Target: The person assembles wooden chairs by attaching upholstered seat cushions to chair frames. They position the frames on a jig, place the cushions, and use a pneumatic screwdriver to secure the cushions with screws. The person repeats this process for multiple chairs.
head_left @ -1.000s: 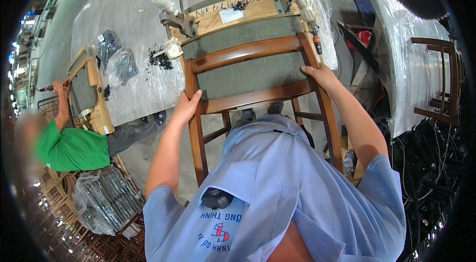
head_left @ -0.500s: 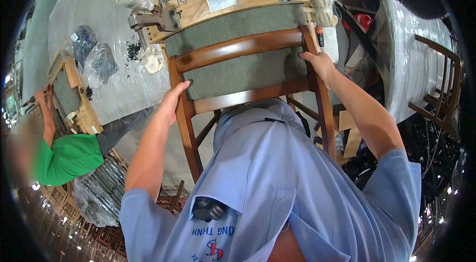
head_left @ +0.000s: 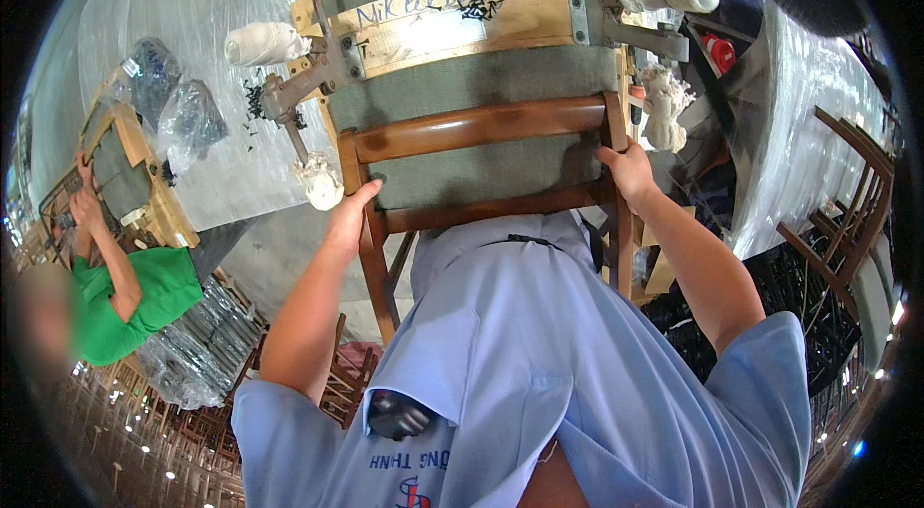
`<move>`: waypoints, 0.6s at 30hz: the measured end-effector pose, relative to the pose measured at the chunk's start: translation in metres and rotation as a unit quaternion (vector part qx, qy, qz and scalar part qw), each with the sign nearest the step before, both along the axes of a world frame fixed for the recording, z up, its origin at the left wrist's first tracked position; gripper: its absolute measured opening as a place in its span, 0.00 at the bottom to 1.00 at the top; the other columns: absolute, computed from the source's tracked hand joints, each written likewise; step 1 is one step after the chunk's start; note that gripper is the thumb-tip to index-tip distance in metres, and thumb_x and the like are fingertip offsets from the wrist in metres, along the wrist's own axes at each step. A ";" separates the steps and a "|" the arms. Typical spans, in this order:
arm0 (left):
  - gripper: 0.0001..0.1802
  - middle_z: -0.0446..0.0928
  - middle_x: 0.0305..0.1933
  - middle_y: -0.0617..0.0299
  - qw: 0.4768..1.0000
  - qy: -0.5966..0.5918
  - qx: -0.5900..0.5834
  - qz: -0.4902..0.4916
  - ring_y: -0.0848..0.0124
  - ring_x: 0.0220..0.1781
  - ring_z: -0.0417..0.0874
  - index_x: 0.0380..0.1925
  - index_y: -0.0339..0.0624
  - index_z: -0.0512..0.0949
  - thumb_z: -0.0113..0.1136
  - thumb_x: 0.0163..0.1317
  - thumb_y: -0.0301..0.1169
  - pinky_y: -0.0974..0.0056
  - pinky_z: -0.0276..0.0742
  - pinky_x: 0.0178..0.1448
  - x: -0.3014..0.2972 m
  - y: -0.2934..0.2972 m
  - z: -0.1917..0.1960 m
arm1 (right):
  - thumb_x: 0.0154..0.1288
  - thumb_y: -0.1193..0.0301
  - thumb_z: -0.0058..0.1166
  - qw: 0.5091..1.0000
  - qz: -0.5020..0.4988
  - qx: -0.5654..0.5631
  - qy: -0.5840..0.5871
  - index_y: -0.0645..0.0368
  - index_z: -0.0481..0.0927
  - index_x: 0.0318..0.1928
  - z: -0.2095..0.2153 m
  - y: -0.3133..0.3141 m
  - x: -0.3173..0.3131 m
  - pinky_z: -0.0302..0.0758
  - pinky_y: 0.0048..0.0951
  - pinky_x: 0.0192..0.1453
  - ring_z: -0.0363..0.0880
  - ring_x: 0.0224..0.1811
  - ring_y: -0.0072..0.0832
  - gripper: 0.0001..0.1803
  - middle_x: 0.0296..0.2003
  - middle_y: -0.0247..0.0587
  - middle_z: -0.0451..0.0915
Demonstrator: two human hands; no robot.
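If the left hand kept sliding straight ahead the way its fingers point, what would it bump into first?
Probably the white padded clamp end just beyond the left hand, which grips the wooden chair frame. Depth is hard to judge, so it might pass beside it.

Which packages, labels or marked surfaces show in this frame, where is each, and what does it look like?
Clear plastic bags: upper left on the plastic-covered bench, crumpled, holding dark contents.
Handwritten marking: top centre, blue ink along the pale wooden seat frame.
Pale paper label: just below the marking, rectangular.
Shirt print: bottom centre, red and blue on light blue cloth.
Wrapped bundle: lower left, clear plastic over dark pieces.
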State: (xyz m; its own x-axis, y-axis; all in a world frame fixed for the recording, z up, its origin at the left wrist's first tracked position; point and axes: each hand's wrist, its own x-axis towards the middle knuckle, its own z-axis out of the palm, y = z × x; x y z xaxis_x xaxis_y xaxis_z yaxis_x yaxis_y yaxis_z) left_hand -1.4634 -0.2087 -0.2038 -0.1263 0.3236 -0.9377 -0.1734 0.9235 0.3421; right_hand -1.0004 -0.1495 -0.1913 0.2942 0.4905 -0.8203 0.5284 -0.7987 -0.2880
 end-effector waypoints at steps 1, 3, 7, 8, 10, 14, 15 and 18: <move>0.30 0.79 0.56 0.57 1.000 0.015 0.018 -0.010 0.64 0.56 0.79 0.59 0.36 0.76 0.70 0.60 0.40 0.59 0.74 0.63 -0.002 -0.003 -0.003 | 0.58 0.63 0.61 1.000 -0.007 0.010 -0.007 0.68 0.81 0.49 -0.001 -0.001 -0.002 0.75 0.36 0.48 0.81 0.39 0.34 0.24 0.37 0.46 0.84; 0.29 0.79 0.55 0.57 0.999 0.031 0.005 -0.021 0.65 0.56 0.79 0.59 0.36 0.76 0.69 0.61 0.40 0.60 0.72 0.62 0.005 0.003 0.006 | 0.57 0.63 0.61 0.999 0.006 0.016 -0.037 0.69 0.82 0.46 -0.006 -0.004 -0.001 0.76 0.37 0.47 0.81 0.38 0.34 0.23 0.35 0.48 0.84; 0.24 0.80 0.45 0.59 0.989 0.094 0.100 -0.052 0.68 0.45 0.81 0.54 0.35 0.78 0.67 0.62 0.37 0.61 0.76 0.49 0.008 -0.004 -0.015 | 0.59 0.55 0.59 0.993 0.073 0.025 -0.089 0.70 0.81 0.49 -0.021 -0.013 0.007 0.76 0.41 0.53 0.83 0.46 0.49 0.29 0.41 0.58 0.84; 0.23 0.81 0.44 0.59 0.984 0.105 0.131 -0.059 0.69 0.44 0.80 0.53 0.35 0.78 0.67 0.62 0.37 0.61 0.76 0.48 0.006 -0.015 -0.022 | 0.60 0.51 0.58 0.992 0.084 0.025 -0.096 0.71 0.81 0.51 -0.021 -0.020 0.009 0.77 0.42 0.57 0.83 0.51 0.56 0.33 0.45 0.62 0.84; 0.22 0.81 0.39 0.60 0.983 0.135 0.078 -0.092 0.70 0.39 0.80 0.48 0.34 0.79 0.67 0.62 0.40 0.61 0.76 0.43 0.013 -0.009 -0.002 | 0.60 0.52 0.58 0.995 0.057 -0.002 -0.076 0.71 0.80 0.52 -0.003 -0.019 -0.002 0.76 0.43 0.57 0.83 0.52 0.56 0.32 0.45 0.64 0.84; 0.35 0.77 0.62 0.52 0.961 0.177 0.126 -0.173 0.61 0.61 0.76 0.61 0.28 0.75 0.67 0.63 0.45 0.59 0.68 0.69 -0.005 -0.007 -0.029 | 0.57 0.61 0.63 0.990 0.070 0.094 -0.076 0.72 0.82 0.46 -0.021 -0.006 0.002 0.77 0.42 0.52 0.85 0.44 0.49 0.25 0.37 0.62 0.84; 0.33 0.79 0.59 0.52 0.957 0.179 0.155 -0.165 0.61 0.59 0.78 0.59 0.27 0.76 0.67 0.62 0.44 0.59 0.70 0.67 0.002 -0.013 -0.024 | 0.57 0.64 0.63 0.987 0.071 0.125 -0.070 0.72 0.83 0.42 -0.015 -0.017 0.000 0.78 0.41 0.46 0.85 0.36 0.44 0.21 0.30 0.57 0.84; 0.29 0.83 0.49 0.52 0.974 0.134 0.139 -0.116 0.63 0.49 0.82 0.53 0.26 0.79 0.67 0.61 0.42 0.59 0.75 0.58 0.005 -0.005 -0.007 | 0.56 0.59 0.62 0.985 0.082 0.117 -0.095 0.74 0.83 0.40 -0.014 -0.009 -0.002 0.78 0.42 0.48 0.86 0.40 0.49 0.25 0.34 0.59 0.86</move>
